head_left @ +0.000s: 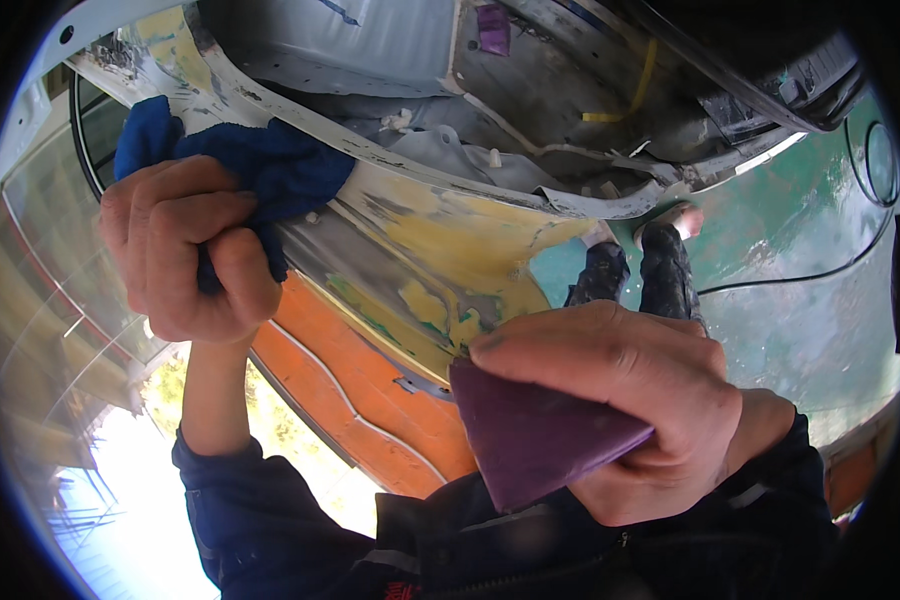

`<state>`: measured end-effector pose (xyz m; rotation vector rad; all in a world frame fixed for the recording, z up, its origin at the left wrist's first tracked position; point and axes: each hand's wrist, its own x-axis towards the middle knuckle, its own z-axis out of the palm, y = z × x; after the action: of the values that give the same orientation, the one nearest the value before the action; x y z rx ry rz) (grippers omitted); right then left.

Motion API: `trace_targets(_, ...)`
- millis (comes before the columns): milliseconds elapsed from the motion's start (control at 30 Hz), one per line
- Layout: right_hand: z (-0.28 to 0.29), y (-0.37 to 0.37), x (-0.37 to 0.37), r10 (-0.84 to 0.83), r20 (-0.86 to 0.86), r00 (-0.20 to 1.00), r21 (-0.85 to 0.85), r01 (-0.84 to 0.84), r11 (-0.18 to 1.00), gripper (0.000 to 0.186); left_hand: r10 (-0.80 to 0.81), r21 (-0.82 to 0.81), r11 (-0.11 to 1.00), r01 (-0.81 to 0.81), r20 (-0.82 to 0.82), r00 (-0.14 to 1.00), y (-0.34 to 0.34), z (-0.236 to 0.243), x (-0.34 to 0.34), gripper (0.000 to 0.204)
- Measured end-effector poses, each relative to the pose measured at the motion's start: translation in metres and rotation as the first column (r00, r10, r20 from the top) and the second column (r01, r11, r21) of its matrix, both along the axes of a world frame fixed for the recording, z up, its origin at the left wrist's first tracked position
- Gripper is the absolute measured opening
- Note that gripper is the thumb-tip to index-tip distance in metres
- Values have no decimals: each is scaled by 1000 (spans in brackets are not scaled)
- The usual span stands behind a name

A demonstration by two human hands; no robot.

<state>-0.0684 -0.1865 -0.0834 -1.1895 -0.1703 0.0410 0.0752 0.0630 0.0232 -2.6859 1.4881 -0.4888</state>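
Observation:
A blue cloth (pixel 290 165) is bunched in my left hand (pixel 180 245), its fingers curled round it and a loose part spread over the car body edge. My right hand (pixel 640 395) pinches a folded purple sheet of sandpaper (pixel 535 435), thumb and fingers closed on it. The sheet stands in front of the lower edge of a car body panel (pixel 460 235); whether it touches cannot be told. Yellow filler, grey patches and small green spots cover that panel, which has a moulded recess along it.
Beyond the panel's curved lip lies an open car cavity (pixel 370 60) with a purple scrap (pixel 493 30) and a yellow strip (pixel 635 90). A black hose (pixel 800 280) runs over the green floor (pixel 770 330). Dark-trousered legs (pixel 665 265) stand beside the panel. An orange surface (pixel 340 370) carries a white cable.

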Motion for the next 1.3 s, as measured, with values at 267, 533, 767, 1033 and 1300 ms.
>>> trace_targets(267,-4,20,-15,-139,325,935,-281,236,930,37,10,27,1000,-10,3,1000,3,2,-2,12)
trace_targets(533,19,24,22,21,388,921,-323,114,939,36,-35,24,999,34,20,999,3,1,2,11)
trace_targets(767,15,10,29,117,419,901,-367,51,929,40,-20,12,1000,20,39,999,4,-1,3,9)
trace_targets(1033,36,7,29,159,66,985,-275,-136,952,35,59,20,998,-60,42,997,6,1,-10,13)
trace_targets(1300,41,20,35,137,-27,990,-252,-140,958,34,-10,-51,999,12,47,999,8,-2,-2,16)
